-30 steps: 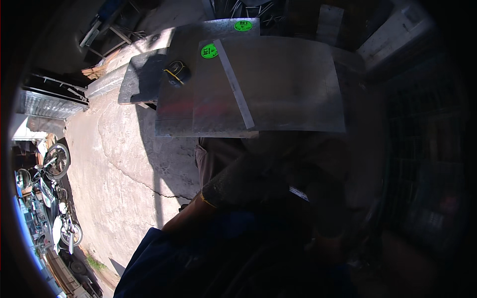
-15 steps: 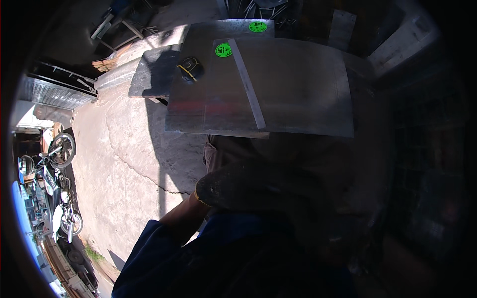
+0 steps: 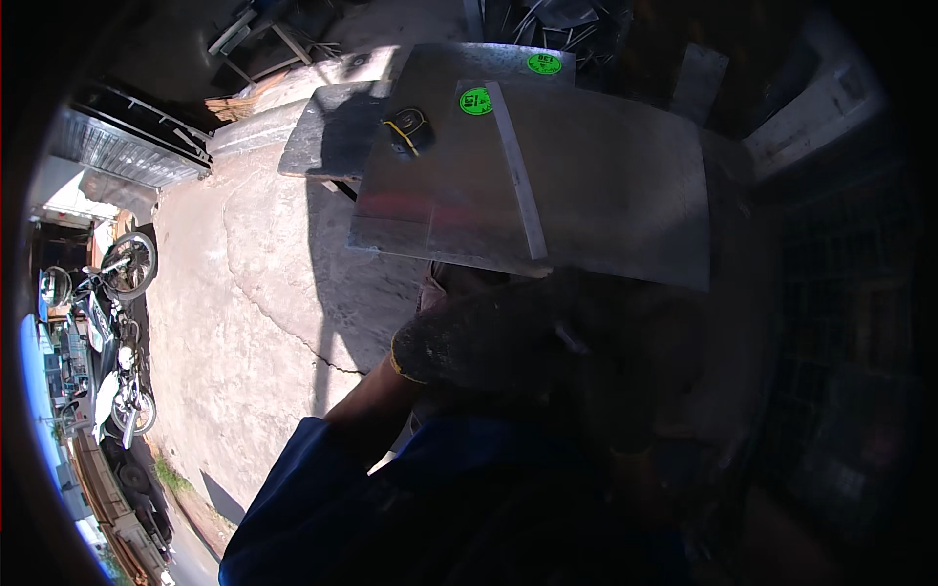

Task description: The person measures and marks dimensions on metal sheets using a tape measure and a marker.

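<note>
My left hand [image 3: 459, 342], in a dark work glove with a yellow cuff edge, reaches in front of my body toward the right; its fingers are lost in shadow. My right hand [image 3: 635, 381] is a dim gloved shape beside it, its fingers too dark to make out. Between the two hands shows a small pale, narrow thing [image 3: 572, 339] of a kind I cannot tell. Just beyond them lies a grey metal sheet [image 3: 625, 186] with a green round sticker [image 3: 476, 102]. A straight metal strip [image 3: 518, 171] rests across the sheet, and a black-and-yellow tape measure [image 3: 407, 132] sits at its left.
Under the sheet, another metal sheet [image 3: 489, 59] and a dark board [image 3: 327, 132] stick out. Cracked concrete floor [image 3: 264, 254] runs along the left, with a motorcycle [image 3: 117, 342] at the far left. Metal scraps [image 3: 562, 20] lie at the back.
The view has shifted, so the sheet and its strip appear farther right and slightly turned. My right hand has come up beside the left, and the small pale thing now shows between them.
</note>
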Tool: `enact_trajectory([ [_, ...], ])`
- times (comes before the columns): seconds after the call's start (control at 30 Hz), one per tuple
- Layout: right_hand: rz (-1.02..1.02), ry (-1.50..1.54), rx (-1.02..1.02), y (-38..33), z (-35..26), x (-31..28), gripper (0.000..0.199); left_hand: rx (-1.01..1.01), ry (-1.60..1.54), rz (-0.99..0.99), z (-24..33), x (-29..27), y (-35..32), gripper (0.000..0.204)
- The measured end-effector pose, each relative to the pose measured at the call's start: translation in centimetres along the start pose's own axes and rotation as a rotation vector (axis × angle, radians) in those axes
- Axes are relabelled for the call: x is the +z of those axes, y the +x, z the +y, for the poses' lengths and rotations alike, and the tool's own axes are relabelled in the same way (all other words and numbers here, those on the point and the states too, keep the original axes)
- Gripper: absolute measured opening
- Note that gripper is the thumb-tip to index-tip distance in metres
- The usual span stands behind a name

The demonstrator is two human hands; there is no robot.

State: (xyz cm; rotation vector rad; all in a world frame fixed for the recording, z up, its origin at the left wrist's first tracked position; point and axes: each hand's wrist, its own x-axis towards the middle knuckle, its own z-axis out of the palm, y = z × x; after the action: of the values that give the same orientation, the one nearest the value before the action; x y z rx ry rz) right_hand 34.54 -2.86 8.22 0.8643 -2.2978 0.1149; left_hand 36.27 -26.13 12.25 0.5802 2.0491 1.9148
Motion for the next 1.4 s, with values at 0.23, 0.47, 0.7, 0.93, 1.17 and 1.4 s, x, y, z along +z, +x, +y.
enact_trajectory([
  [0.23,-0.552,0.921,0.631,0.2,4.7,0.8,0.028,-0.133,0.398,0.417,-4.9,-7.2,4.3,0.057],
  [0.47,-0.175,0.069,-0.108,-9.8,7.8,8.6,0.038,-0.432,1.228,0.685,-15.7,-5.2,9.4,0.07],
  [0.7,-0.406,0.203,0.109,-13.2,12.2,11.4,0.041,-0.264,1.286,0.799,-17.9,-8.1,7.0,0.057],
  [0.93,-0.484,0.24,0.187,-12.8,11.7,11.6,0.044,-0.35,1.295,0.755,-15.1,-9.1,0.8,0.04],
  [1.17,-0.514,0.234,0.211,-13.3,9.6,16.9,0.048,-0.314,1.376,0.94,-16.6,-8.9,2.1,0.033],
  [1.4,-0.199,0.396,0.925,-6.2,5.3,21.6,0.057,-0.222,1.444,0.771,-18.4,-10.7,0.7,0.036],
])
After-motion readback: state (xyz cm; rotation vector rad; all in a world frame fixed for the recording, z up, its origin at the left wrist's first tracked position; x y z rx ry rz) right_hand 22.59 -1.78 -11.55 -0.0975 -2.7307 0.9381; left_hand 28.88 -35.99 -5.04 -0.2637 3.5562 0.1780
